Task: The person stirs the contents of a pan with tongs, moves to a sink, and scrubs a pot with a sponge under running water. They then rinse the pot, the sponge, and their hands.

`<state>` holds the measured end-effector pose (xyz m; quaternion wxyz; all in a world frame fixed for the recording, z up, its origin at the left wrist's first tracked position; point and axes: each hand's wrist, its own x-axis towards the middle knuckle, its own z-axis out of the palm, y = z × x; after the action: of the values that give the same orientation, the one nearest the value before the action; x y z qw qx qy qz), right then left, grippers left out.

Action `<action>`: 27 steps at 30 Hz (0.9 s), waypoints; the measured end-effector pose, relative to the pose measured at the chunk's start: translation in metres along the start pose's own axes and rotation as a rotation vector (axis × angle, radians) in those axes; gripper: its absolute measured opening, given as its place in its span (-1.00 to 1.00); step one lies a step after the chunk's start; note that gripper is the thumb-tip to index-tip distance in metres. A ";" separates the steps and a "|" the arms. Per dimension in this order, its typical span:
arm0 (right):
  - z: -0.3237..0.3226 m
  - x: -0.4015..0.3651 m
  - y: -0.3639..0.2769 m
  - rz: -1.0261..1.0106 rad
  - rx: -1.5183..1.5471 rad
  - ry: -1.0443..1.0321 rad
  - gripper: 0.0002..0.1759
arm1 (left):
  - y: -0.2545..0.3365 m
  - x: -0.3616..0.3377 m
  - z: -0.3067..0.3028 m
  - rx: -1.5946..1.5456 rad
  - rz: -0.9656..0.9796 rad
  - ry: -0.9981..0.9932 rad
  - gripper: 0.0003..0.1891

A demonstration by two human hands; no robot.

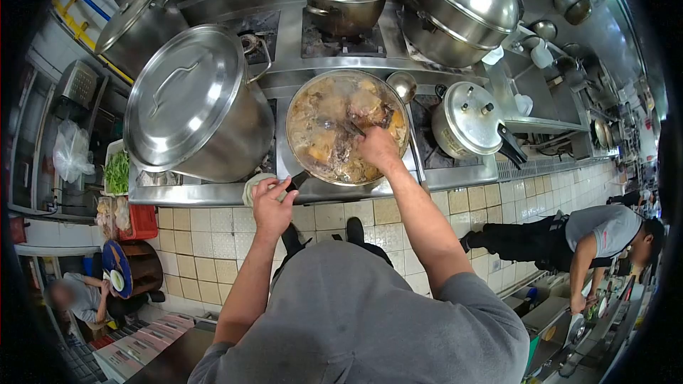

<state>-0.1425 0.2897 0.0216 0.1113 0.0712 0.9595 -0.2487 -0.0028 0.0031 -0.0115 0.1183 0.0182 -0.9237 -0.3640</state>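
A wide wok [291, 153] of bubbling brown broth with chunks of food sits at the front of the stove. Over its right half, my right hand [378, 148] is closed around a thin dark utensil [353, 128], whose far end is hidden in the broth. My left hand [273, 206] is at the stove's front edge, thumb and fingers around the wok's dark handle [301, 178]. A pale cloth [251, 188] shows beside these fingers. Along the wok's right side lies a long-handled ladle [403, 86].
A tall lidded stockpot [242, 124] stands left, a pressure cooker [466, 124] right. Behind are an uncovered pot [347, 7] and a large domed steamer [462, 18]. One person [597, 235] works at the right counter; another [85, 299] sits at lower left.
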 end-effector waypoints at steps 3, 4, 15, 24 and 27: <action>-0.018 -0.015 -0.007 0.008 -0.024 0.001 -0.53 | 0.004 0.000 -0.004 0.021 0.002 -0.004 -0.61; -0.027 -0.023 -0.006 -0.004 0.006 0.035 -0.53 | 0.004 0.000 -0.004 0.028 0.011 -0.002 -0.61; -0.068 -0.094 0.072 0.075 0.036 0.245 -0.63 | 0.000 0.001 0.000 0.033 0.024 0.007 -0.61; -0.043 -0.111 0.062 0.048 -0.137 0.209 -0.71 | 0.004 0.002 -0.001 0.024 0.018 0.002 -0.60; -0.037 -0.104 0.054 0.075 -0.187 0.173 -0.74 | 0.004 0.001 -0.003 0.044 0.032 0.009 -0.63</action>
<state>-0.0384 0.3466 0.0538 0.0432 0.1174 0.9812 -0.1468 -0.0029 0.0039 -0.0070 0.1275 0.0077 -0.9311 -0.3416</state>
